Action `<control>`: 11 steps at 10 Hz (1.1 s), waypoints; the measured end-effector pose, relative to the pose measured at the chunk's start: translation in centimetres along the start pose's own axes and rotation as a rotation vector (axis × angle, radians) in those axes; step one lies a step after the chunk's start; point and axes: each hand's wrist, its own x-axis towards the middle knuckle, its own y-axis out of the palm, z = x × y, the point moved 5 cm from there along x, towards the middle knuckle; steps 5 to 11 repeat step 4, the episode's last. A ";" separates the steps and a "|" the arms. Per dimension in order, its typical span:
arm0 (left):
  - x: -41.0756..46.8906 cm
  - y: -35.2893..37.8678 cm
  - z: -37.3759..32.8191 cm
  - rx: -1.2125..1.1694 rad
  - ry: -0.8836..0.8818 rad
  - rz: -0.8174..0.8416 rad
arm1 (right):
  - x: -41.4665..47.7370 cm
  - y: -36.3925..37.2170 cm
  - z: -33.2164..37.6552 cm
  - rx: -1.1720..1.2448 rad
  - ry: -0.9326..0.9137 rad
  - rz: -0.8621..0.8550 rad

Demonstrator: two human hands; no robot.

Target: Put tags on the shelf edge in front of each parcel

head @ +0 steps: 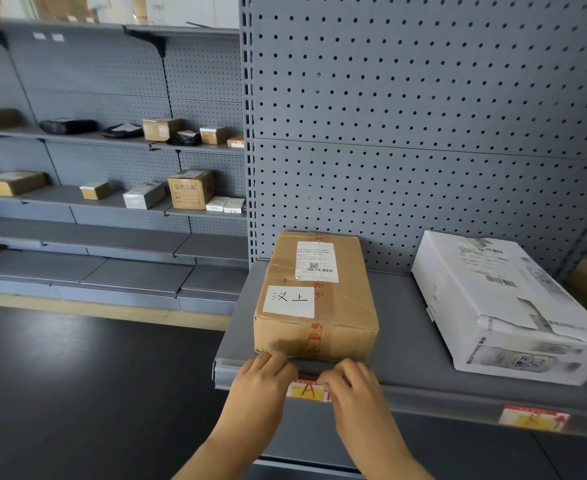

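Here, shelf holds two parcels — tagged.

You've got a grey metal shelf w/ pegboard back. On it: brown cardboard parcel at left, flat, handwritten white label on top, front end near the edge. White printed parcel at right, apart from the brown one, angled. Shelf edge carries 2 red-yellow tags: one below brown parcel, one below white.
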 end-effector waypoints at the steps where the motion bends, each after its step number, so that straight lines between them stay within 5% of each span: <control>1: 0.1 0.0 -0.1 -0.003 0.008 0.016 | -0.1 0.3 -0.4 -0.024 -0.001 0.007; 11: 0.3 0.3 -0.3 -0.036 0.044 0.118 | 0.3 0.6 0.7 -0.125 -0.015 0.087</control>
